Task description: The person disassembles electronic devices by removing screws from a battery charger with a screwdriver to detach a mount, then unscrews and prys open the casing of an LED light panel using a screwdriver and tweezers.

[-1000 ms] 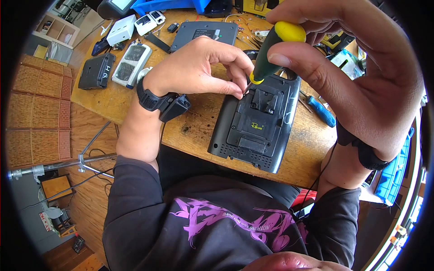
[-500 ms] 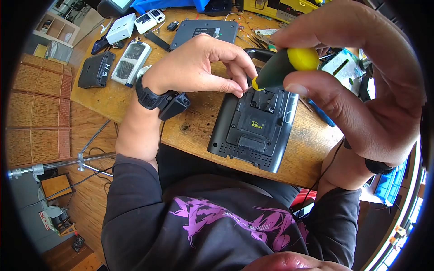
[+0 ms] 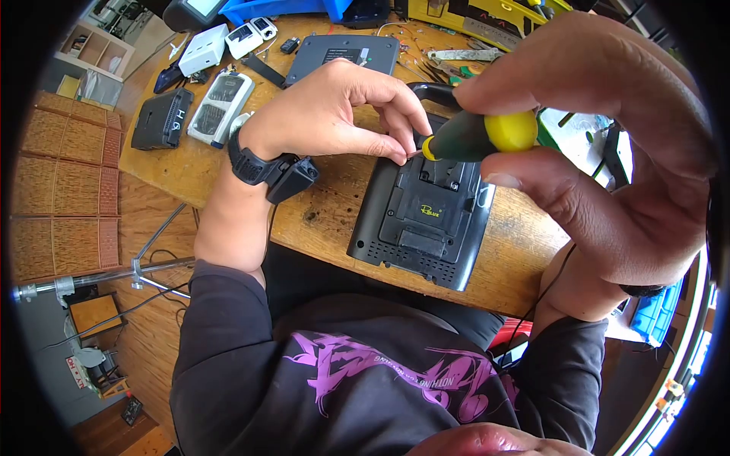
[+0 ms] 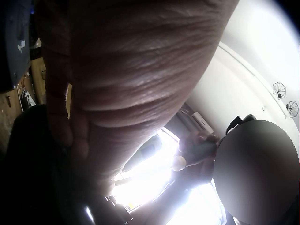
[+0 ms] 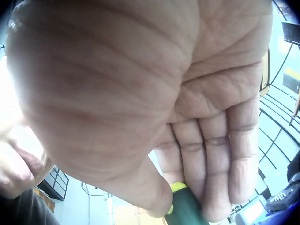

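A black device with a "Rolux" plate on its back lies on the wooden bench. My right hand grips a screwdriver by its green and yellow handle, thumb against one side and fingers on the other. The tool slants low over the device's upper part, its thin shaft reaching my left fingertips. With thumb and index finger, my left hand pinches the shaft near its tip, just above the device's upper left edge. Whether a small screw sits there too, I cannot tell. In the right wrist view, the handle emerges below my thumb.
A grey flat unit lies behind my left hand. To the left are a white-and-grey device and a black box. Pliers and small tools clutter the back, near a yellow case. A blue bin stands at the far edge.
The screwdriver has tilted from steep to nearly level as my right hand moved down and outward to the right. My left hand stays almost in place at the shaft's end.
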Motion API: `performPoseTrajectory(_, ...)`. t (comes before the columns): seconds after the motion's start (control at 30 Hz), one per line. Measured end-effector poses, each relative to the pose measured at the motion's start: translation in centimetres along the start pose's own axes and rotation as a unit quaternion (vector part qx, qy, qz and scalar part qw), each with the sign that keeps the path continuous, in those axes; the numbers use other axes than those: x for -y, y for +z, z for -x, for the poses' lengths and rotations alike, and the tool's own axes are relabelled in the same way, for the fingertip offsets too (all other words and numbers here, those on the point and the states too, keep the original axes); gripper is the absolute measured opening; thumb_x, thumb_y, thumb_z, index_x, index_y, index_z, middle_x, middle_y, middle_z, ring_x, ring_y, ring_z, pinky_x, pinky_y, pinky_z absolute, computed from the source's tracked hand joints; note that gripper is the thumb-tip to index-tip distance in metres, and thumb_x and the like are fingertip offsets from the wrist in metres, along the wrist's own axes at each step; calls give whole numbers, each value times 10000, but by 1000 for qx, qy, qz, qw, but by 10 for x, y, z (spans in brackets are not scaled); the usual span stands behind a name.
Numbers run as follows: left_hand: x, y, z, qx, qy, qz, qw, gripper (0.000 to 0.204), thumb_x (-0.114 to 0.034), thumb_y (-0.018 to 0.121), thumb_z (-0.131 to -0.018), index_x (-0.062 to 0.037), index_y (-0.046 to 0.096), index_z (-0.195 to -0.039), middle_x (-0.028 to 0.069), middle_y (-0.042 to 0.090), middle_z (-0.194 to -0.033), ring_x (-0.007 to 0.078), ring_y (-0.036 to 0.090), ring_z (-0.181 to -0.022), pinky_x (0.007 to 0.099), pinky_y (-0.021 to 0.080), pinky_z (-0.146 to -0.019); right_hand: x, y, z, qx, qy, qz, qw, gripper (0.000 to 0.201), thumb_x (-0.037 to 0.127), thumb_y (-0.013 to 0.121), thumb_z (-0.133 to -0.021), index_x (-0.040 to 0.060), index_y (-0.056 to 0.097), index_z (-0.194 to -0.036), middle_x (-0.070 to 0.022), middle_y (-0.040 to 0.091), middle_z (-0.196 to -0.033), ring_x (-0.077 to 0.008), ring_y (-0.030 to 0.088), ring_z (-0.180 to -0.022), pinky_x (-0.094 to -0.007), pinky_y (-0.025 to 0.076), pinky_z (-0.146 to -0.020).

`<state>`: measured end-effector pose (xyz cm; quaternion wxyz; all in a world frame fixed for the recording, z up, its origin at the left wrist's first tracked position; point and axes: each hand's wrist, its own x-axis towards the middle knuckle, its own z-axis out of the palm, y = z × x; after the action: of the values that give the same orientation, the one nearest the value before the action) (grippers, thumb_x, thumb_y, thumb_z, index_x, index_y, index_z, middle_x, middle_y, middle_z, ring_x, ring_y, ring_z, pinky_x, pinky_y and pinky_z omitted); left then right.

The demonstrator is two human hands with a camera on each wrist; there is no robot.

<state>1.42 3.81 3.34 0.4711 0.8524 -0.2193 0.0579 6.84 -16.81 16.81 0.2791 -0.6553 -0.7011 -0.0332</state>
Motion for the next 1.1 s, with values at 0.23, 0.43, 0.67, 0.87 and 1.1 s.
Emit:
performPoseTrajectory(0.23,8,1,-1,3,-27,4,1000,251,-21,800,-865,20,719,-1099,113,794,-928,156,772,-882,262,569,-812,2,1,-3,2,-3,-1,1000,181,137,733,-940,-16,703,-1034,-107,722,-909,-159,669,-784,-311,510,-725)
performPoseTrajectory(0.43,8,0,0,9,-13,11,1000,262,-20,796,-868,23,715,-1114,118,794,-931,158,772,-880,264,566,-803,6,2,-6,4,-6,-2,1000,182,140,731,-942,-16,703,-1032,-107,721,-903,-158,668,-778,-311,510,-720)
performPoseTrajectory(0.67,-9,-2,-1,17,14,11,1000,265,-25,810,-860,17,718,-1104,98,783,-942,145,755,-882,270,563,-823,-7,-4,-2,5,-8,-3,1000,184,145,729,-945,-16,703,-1030,-106,720,-896,-158,667,-771,-311,509,-713)
performPoseTrajectory(0.87,-11,2,-2,-20,52,38,998,219,-40,844,-842,-19,735,-1031,61,764,-926,136,728,-846,281,566,-801,-15,-6,-4,5,-8,-4,1000,185,149,727,-947,-16,703,-1029,-106,719,-890,-158,666,-764,-310,509,-707)
performPoseTrajectory(1.1,-13,2,-5,16,15,67,998,121,-8,803,-871,0,745,-977,72,775,-944,147,735,-864,282,572,-792,-17,-8,-1,3,-8,-6,1000,187,154,725,-950,-16,703,-1027,-106,718,-884,-158,665,-757,-310,508,-701)
